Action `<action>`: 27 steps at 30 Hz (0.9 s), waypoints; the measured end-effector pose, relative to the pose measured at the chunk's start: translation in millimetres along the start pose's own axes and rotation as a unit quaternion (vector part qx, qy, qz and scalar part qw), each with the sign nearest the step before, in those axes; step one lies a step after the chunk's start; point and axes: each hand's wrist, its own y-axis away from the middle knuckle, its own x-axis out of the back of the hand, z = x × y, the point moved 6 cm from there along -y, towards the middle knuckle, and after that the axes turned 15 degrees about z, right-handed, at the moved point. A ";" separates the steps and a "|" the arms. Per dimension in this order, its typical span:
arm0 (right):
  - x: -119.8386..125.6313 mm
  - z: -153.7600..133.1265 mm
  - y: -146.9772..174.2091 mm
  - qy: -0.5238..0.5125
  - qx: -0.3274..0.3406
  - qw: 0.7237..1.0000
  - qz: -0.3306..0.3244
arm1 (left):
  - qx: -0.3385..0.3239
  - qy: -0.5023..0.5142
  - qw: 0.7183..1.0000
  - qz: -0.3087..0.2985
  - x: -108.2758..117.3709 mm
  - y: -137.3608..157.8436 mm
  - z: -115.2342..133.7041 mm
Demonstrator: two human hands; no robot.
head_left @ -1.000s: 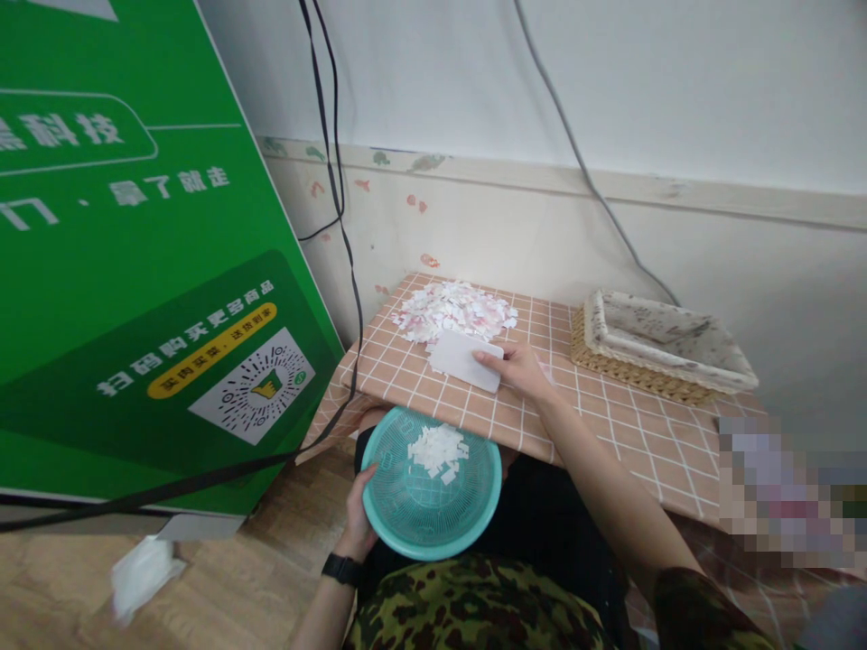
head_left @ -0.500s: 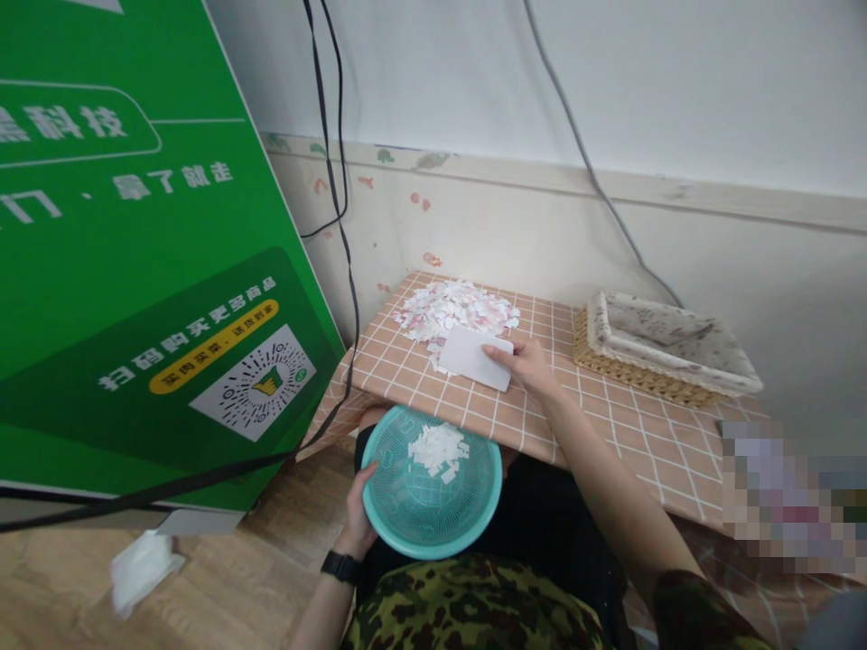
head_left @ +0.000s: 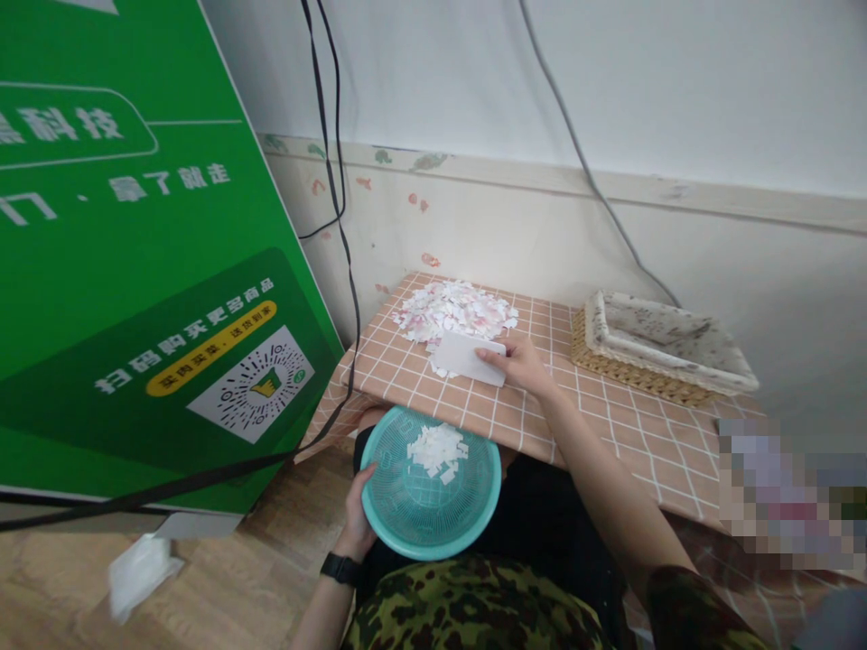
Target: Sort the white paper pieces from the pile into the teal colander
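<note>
My left hand grips the left rim of a round turquoise plastic basket, held over my lap just under the table's front edge. A small heap of white paper scraps lies inside it. My right hand is closed on a flat white card, thumb on top and fingers hidden behind. The card is tilted over the checked tablecloth, and its far edge overlaps the near side of a pile of white and pinkish paper scraps.
A wicker basket with a floral cloth lining stands on the table to the right. A green printed panel rises at the left, with black cables hanging beside it. A white plastic bag lies on the floor.
The card in my right hand has shifted slightly and tilted, showing a narrower face. My left hand and the turquoise basket stay in place.
</note>
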 end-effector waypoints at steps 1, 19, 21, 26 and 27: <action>4.1 -4.6 -0.2 0.016 0.012 1.000 -0.006 | -0.001 0.001 1.000 0.001 0.0 0.2 0.3; -20.7 -50.0 -14.7 0.086 0.145 0.981 -0.095 | 0.001 0.005 1.000 0.006 -1.5 2.9 1.4; -20.7 -50.8 -15.8 0.089 0.151 0.979 -0.102 | -0.001 0.011 1.000 -0.004 -2.8 3.1 1.7; -13.2 -55.8 -17.6 0.108 0.157 0.975 -0.116 | -0.010 0.009 1.000 0.012 -0.6 2.1 2.8; -11.1 -57.0 -17.8 0.116 0.153 0.974 -0.121 | -0.010 0.009 1.000 0.012 -0.5 2.1 2.8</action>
